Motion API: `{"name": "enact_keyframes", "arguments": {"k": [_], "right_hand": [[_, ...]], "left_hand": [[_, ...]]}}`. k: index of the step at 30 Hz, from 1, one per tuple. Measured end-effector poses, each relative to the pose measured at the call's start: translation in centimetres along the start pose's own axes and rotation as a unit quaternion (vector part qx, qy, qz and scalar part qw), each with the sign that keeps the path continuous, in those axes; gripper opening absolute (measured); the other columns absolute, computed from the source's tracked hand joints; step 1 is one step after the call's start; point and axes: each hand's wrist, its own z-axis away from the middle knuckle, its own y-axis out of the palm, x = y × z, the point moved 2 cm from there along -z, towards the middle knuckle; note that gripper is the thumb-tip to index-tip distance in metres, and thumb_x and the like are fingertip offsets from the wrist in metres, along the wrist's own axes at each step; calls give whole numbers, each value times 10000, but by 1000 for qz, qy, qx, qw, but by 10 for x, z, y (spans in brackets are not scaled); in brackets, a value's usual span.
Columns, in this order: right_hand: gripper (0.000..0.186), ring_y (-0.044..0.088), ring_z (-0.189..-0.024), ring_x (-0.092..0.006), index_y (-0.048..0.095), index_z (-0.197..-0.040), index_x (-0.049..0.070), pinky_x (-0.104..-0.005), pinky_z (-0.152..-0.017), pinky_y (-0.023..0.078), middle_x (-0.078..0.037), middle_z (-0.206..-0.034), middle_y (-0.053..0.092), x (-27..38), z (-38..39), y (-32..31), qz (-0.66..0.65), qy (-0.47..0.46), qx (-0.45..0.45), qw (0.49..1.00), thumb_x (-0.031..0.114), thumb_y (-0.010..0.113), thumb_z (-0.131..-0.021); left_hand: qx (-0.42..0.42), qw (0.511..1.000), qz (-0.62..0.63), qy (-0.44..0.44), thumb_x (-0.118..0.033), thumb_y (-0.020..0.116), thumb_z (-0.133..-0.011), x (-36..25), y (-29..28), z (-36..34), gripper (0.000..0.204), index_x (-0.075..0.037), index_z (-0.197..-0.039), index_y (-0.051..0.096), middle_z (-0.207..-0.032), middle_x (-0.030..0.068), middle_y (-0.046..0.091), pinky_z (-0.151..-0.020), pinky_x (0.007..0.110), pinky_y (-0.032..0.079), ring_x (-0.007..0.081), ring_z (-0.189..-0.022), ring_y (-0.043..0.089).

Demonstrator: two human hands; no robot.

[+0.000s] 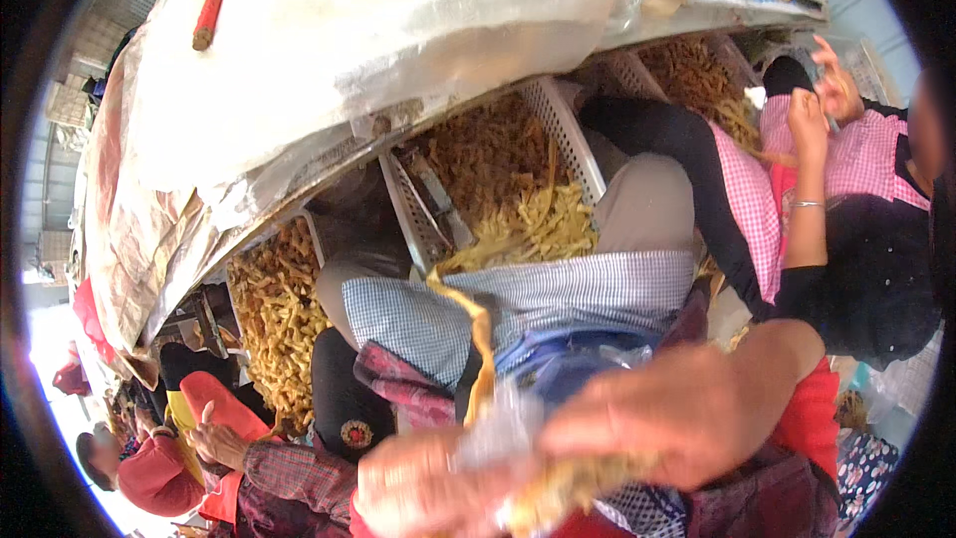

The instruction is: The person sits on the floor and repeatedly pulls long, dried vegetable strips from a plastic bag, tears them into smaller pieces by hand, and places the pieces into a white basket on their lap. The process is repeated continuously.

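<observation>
Yellow-brown, narrow, slightly twisted strip point(482, 339) runs from the near edge of a crate down to the wearer's hands, crossing a blue-and-white checked cloth point(597, 284) over the lap. Its lower end meets a translucent, crumpled plastic piece point(498, 433) between the hands, where motion blur hides the detail. Left hand point(423, 488): fingers bent, beside the plastic piece; I cannot tell whether they pinch it or the strip. Right hand point(677, 413): fingers curled together over a mottled yellow-brown bundle point(573, 488), which juts out beneath them toward the left hand.

Beyond the lap stands a white plastic crate with slotted walls point(566, 134), holding dark brown pieces point(488, 144) at the far side and paler yellow strips point(538, 224) nearer the wearer. Farther left, a second container holds knobbly golden-yellow pieces point(279, 329). Above the crates extends a work surface under pale plastic sheeting point(398, 30), bearing a red-handled tool point(208, 18) near its far left. To the right sits a co-worker in a pink-and-white checked garment point(737, 189), both hands raised; to the left, another co-worker's plaid sleeve point(299, 478) is visible.
</observation>
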Motion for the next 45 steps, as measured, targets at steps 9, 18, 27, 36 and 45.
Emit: {"name": "enact_keyframes", "arguments": {"k": [9, 18, 27, 36, 45], "right_hand": [[386, 662, -939, -275, 554, -1203, 6, -337, -796, 515, -150, -1035, 662, -45, -18, -32, 178, -24, -224, 958, -2, 630, -825], [415, 609, -681, -65, 536, -1262, 9, -205, -542, 460, -77, -891, 682, 6, -46, -135, 85, 33, -410, 908, -31, 581, -852], [417, 602, -1003, -311, 548, -1227, 42, -423, -869, 489, -128, -1062, 646, -48, -131, -272, 610, 89, -455, 642, 171, 645, -842], [361, 533, -1016, -358, 582, -1145, 36, -436, -881, 454, -136, -1096, 596, 3, -101, -158, 642, -150, -428, 618, 195, 653, -829], [374, 611, -528, -304, 596, -752, 102, -417, -473, 478, -109, -589, 581, -64, -40, -38, 516, 36, -97, 850, 467, 638, -823]], "left_hand": [[-38, 998, 42, -9, -61, 692, -857, 37, 18, -32, 365, 11, -1194, 569, -847, 76, 661, -588, 212, 452, 87, -656, 575], [9, 967, 128, -222, -22, 685, -856, 49, 16, -9, 528, -3, -1315, 426, -849, 20, 567, -682, 229, 476, 88, -763, 560], [102, 970, -51, -215, -99, 518, -966, 67, 18, 15, 163, 7, -1078, 571, -831, 135, 565, -640, 334, 474, 242, -700, 585], [23, 981, -166, -97, -13, 643, -847, 69, 7, -3, 103, 29, -939, 664, -690, 116, 600, -543, 303, 454, 211, -587, 578], [227, 954, -1, -197, -190, 654, -899, 78, 40, 6, 184, -21, -865, 590, -656, 135, 556, -521, 365, 456, 337, -568, 571]]}}
